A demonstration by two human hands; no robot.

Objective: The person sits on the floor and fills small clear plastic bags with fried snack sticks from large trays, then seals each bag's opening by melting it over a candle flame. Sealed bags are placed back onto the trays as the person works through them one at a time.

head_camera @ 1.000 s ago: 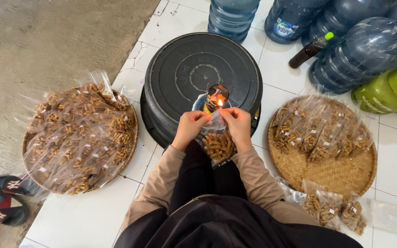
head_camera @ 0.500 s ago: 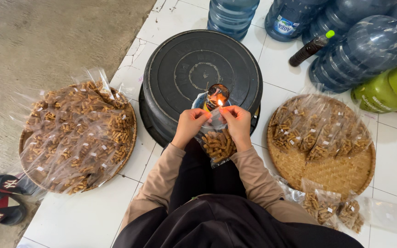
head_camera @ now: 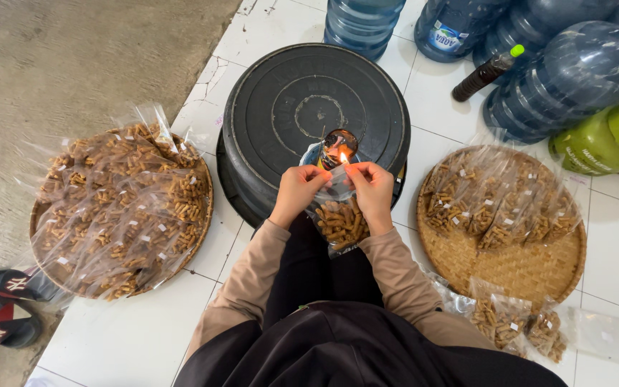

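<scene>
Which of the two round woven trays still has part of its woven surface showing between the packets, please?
The tray on the person's right: its near half lies bare. The left tray is fully covered with packets.

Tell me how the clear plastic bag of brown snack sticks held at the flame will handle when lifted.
The clear plastic bag of brown snack sticks probably handles floppy: its film sags between the left hand and right hand. It looks light, pinched up by fingertips only. The thin film likely melts easily near the small flame, and the sticks may shift inside.
</scene>
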